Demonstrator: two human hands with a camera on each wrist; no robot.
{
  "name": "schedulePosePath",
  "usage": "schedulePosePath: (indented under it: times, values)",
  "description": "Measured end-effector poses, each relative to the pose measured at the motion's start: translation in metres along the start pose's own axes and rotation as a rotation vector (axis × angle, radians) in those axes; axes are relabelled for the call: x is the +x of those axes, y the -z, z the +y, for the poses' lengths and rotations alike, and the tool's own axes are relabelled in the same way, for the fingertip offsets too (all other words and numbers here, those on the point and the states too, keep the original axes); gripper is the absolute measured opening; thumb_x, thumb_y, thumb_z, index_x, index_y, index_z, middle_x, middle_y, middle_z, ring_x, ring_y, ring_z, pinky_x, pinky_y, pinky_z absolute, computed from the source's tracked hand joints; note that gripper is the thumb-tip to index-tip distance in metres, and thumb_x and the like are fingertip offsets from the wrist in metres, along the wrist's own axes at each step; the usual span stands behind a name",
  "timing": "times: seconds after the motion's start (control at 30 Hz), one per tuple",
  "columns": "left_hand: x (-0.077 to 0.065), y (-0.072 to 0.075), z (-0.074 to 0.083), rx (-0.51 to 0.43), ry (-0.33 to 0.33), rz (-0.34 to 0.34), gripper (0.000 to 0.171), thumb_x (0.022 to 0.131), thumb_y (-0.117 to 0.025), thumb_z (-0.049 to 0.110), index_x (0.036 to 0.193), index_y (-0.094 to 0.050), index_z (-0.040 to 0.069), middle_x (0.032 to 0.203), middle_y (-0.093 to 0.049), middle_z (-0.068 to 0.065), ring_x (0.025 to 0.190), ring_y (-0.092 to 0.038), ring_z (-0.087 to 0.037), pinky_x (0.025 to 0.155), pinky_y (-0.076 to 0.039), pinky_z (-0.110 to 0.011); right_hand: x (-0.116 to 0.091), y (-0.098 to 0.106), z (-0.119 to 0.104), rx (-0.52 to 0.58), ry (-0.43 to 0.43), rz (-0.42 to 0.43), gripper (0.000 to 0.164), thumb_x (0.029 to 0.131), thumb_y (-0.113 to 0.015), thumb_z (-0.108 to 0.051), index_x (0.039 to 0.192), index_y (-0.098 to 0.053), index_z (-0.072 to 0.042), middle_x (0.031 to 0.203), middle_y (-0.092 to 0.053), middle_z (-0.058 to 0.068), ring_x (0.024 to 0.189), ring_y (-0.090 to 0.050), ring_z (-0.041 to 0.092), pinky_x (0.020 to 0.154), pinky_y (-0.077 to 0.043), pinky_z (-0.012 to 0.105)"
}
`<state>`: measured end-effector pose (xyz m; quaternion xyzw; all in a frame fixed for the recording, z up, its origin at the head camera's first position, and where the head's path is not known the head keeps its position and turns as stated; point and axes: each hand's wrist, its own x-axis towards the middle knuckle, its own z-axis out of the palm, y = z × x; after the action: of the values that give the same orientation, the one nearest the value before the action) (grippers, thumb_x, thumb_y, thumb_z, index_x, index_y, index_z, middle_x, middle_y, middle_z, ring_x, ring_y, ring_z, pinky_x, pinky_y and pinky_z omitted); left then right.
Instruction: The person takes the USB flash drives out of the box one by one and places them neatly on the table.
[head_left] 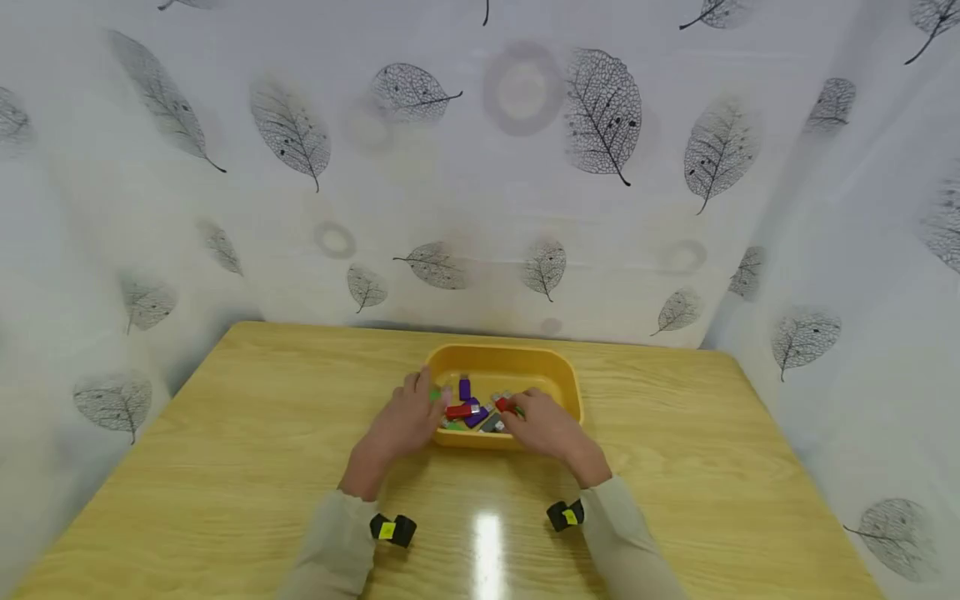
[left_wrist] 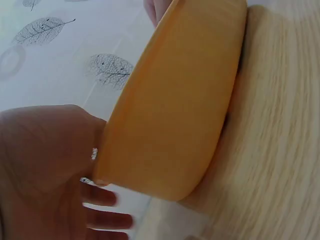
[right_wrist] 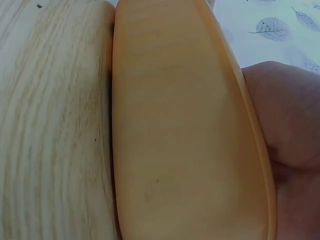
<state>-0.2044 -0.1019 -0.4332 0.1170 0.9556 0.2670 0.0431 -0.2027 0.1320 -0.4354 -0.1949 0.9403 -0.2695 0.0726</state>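
A yellow plastic tray holds several USB flash drives. Among them are a red flash drive, a purple flash drive and a grey flash drive. My left hand is over the tray's left end; in the left wrist view, several fingers extend loosely past the rim, while the thumb tip is hidden. My right hand reaches over the front right rim. Its fingertips are at another red flash drive, with something green beside it. Whether they pinch it is unclear, since the tray wall hides them in the right wrist view.
The tray stands toward the back of a light wood table. Behind and beside the table hangs a white curtain with a leaf print. Black wrist devices sit by both cuffs, low in front of the tray.
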Motion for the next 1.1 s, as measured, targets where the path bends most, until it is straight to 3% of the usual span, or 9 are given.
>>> schedulePosePath:
  times: [0.1, 0.2, 0.27, 0.33, 0.47, 0.67, 0.93, 1.1]
  values:
    - [0.011, -0.013, 0.004, -0.051, -0.044, 0.089, 0.068, 0.096, -0.037, 0.042, 0.143, -0.013, -0.001, 0.148, -0.011, -0.028, 0.127, -0.021, -0.046, 0.099, -0.031, -0.061, 0.0, 0.004, 0.003, -0.016, -0.032, 0.001, 0.039, 0.093, -0.046, -0.031, 0.116, -0.059, -0.002, 0.123, -0.054, 0.022, 0.103, -0.052, 0.03, 0.085, -0.049, 0.048]
    - [0.021, -0.024, 0.007, -0.149, -0.035, 0.144, 0.066, 0.096, -0.037, 0.041, 0.144, -0.012, 0.003, 0.15, -0.003, -0.028, 0.129, -0.016, -0.046, 0.1, -0.028, -0.062, 0.001, 0.007, 0.006, -0.032, -0.03, -0.004, 0.039, 0.093, -0.047, -0.031, 0.116, -0.059, -0.002, 0.122, -0.054, 0.022, 0.101, -0.053, 0.029, 0.084, -0.049, 0.048]
    - [0.025, -0.03, 0.007, -0.259, 0.004, 0.166, 0.063, 0.096, -0.038, 0.034, 0.144, -0.011, 0.003, 0.149, -0.007, -0.028, 0.13, -0.017, -0.044, 0.102, -0.026, -0.061, 0.003, 0.007, 0.009, -0.027, -0.007, -0.025, 0.039, 0.093, -0.047, -0.03, 0.116, -0.059, -0.001, 0.122, -0.054, 0.023, 0.101, -0.053, 0.03, 0.083, -0.049, 0.048]
    - [0.029, -0.034, 0.006, -0.392, 0.078, 0.193, 0.057, 0.096, -0.038, 0.024, 0.143, -0.014, 0.002, 0.147, -0.019, -0.028, 0.127, -0.027, -0.04, 0.102, -0.029, -0.058, 0.006, 0.008, 0.012, -0.021, 0.016, -0.037, 0.037, 0.092, -0.049, -0.028, 0.115, -0.059, 0.0, 0.12, -0.054, 0.023, 0.102, -0.052, 0.03, 0.083, -0.049, 0.048]
    - [0.032, -0.044, 0.004, -0.57, 0.172, 0.223, 0.049, 0.095, -0.034, 0.009, 0.141, -0.02, -0.001, 0.14, -0.037, -0.028, 0.121, -0.039, -0.034, 0.1, -0.034, -0.053, 0.009, 0.009, 0.022, -0.066, 0.01, 0.017, 0.032, 0.089, -0.055, -0.021, 0.111, -0.06, 0.001, 0.111, -0.058, 0.021, 0.094, -0.052, 0.028, 0.081, -0.049, 0.047]
    - [0.028, -0.05, 0.007, -0.603, 0.177, 0.235, 0.044, 0.095, -0.036, 0.005, 0.138, -0.025, -0.001, 0.134, -0.043, -0.029, 0.118, -0.042, -0.035, 0.099, -0.036, -0.054, 0.008, 0.003, 0.035, -0.237, -0.087, 0.075, 0.03, 0.081, -0.062, -0.019, 0.105, -0.063, -0.002, 0.097, -0.058, 0.015, 0.077, -0.051, 0.021, 0.07, -0.051, 0.041]
    - [0.033, -0.032, 0.003, -0.571, 0.178, 0.251, 0.045, 0.096, -0.035, 0.004, 0.139, -0.023, -0.001, 0.137, -0.04, -0.029, 0.12, -0.04, -0.036, 0.1, -0.034, -0.054, 0.019, 0.0, 0.026, -0.244, -0.125, 0.106, 0.028, 0.08, -0.063, -0.018, 0.105, -0.064, -0.004, 0.098, -0.057, 0.011, 0.078, -0.051, 0.019, 0.072, -0.051, 0.039]
    - [0.034, -0.032, 0.003, -0.573, 0.195, 0.248, 0.044, 0.097, -0.032, 0.007, 0.139, -0.024, 0.0, 0.136, -0.042, -0.027, 0.119, -0.041, -0.034, 0.099, -0.035, -0.053, 0.02, 0.001, 0.023, -0.242, -0.093, 0.104, 0.022, 0.078, -0.062, -0.011, 0.097, -0.066, -0.001, 0.099, -0.061, 0.013, 0.08, -0.052, 0.02, 0.073, -0.05, 0.04]
